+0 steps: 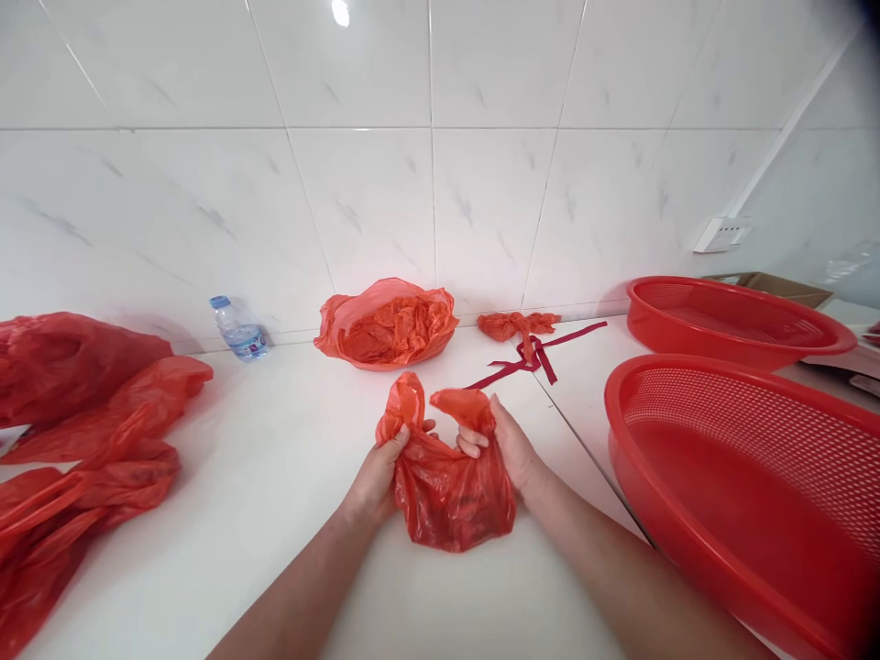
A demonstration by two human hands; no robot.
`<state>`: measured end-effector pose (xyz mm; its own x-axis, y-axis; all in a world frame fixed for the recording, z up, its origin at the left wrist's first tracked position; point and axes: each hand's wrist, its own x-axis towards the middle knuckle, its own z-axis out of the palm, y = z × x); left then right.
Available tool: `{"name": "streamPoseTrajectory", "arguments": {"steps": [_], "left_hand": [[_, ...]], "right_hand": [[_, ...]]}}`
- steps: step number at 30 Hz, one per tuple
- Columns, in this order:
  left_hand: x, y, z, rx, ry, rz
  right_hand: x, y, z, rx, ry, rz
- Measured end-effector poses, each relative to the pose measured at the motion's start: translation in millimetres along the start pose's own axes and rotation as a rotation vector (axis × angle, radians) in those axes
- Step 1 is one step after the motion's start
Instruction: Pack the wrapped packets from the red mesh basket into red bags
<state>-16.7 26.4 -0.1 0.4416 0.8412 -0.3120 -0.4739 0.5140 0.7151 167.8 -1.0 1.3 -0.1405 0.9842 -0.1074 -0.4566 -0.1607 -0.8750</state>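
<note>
A small red plastic bag (455,500) is held up by both hands near the middle of the white table (275,513). My left hand (378,472) grips its left side below one handle loop, thumb in front. On the other side, my right hand (509,445) has its fingers closed round the plastic under the right handle. The bag's lower part hangs down and looks darker; what is inside, if anything, cannot be made out. Just beyond it lies an opened red bag (389,321) with crumpled red plastic inside.
Large red bags (89,440) cover the left side. By the wall stands a tilted-looking water bottle (238,330). A knotted red bag (519,325) and dark red ribbon strips (533,357) lie back right. Two red plastic baskets (721,486) fill the right, a cardboard box (784,289) behind.
</note>
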Motion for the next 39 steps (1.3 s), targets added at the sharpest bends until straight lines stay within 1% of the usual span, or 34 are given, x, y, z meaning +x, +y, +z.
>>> {"name": "streamPoseTrajectory", "arguments": {"steps": [3, 6, 7, 11, 13, 16, 17, 20, 22, 23, 27, 28, 29, 30, 32, 34, 37, 39], "left_hand": [[0.3, -0.4, -0.9, -0.003, -0.036, 0.018], [-1.3, -0.2, -0.2, 0.048, -0.068, 0.028], [-2.1, 0.0, 0.5, 0.074, -0.076, 0.028], [-5.6, -0.1, 6.9, 0.228, -0.034, 0.063], [-6.9, -1.0, 12.0, 0.310, -0.051, 0.091], [-7.5, -4.5, 18.7, 0.420, -0.136, 0.127], [-7.4, -6.2, 19.9, 0.451, -0.136, 0.148], [-7.7, -11.7, 19.1, 0.524, -0.069, 0.217], [-8.8, -14.7, 16.1, 0.621, -0.055, 0.303], [-9.6, -15.8, 14.4, 0.701, -0.069, 0.377], [-12.7, -18.1, 9.3, 1.102, -0.173, 0.822], [-13.6, -18.3, 9.2, 1.171, -0.191, 0.909], [-14.5, -18.5, 9.6, 1.216, -0.200, 0.967], [-15.5, -18.5, 10.5, 1.233, -0.198, 0.996], [-17.0, -17.8, 12.8, 1.193, -0.179, 0.969], [-16.9, -16.0, 14.3, 1.070, -0.118, 0.869], [-12.1, -11.6, 12.1, 0.844, 0.029, 0.619], [-7.0, -9.0, 8.6, 0.751, 0.108, 0.458]], "right_hand": [[-0.3, 3.8, 4.5, 0.065, -0.100, 0.115], [-1.3, 4.9, 10.3, 0.052, -0.067, 0.079], [-1.9, 4.6, 12.5, 0.043, -0.078, 0.062], [-3.4, 4.8, 20.3, 0.022, -0.205, 0.025], [-1.5, 7.6, 21.4, 0.032, -0.227, 0.005], [3.7, 13.5, 18.7, 0.077, -0.185, -0.008], [5.3, 15.0, 17.1, 0.102, -0.157, -0.004], [7.8, 15.9, 13.3, 0.176, -0.075, 0.018], [7.3, 13.8, 13.0, 0.209, -0.037, 0.025], [6.8, 12.3, 13.6, 0.213, -0.026, 0.026], [5.2, 7.7, 17.8, 0.170, -0.020, 0.010], [5.2, 7.5, 18.6, 0.157, -0.023, 0.008], [5.4, 7.7, 19.1, 0.149, -0.025, 0.007], [5.7, 8.2, 19.2, 0.142, -0.030, 0.005], [6.1, 9.9, 18.1, 0.130, -0.052, 0.004], [5.6, 11.6, 15.9, 0.127, -0.075, 0.002], [2.2, 11.8, 12.4, 0.173, -0.118, 0.026], [-0.5, 10.7, 10.9, 0.237, -0.174, 0.061]]}}
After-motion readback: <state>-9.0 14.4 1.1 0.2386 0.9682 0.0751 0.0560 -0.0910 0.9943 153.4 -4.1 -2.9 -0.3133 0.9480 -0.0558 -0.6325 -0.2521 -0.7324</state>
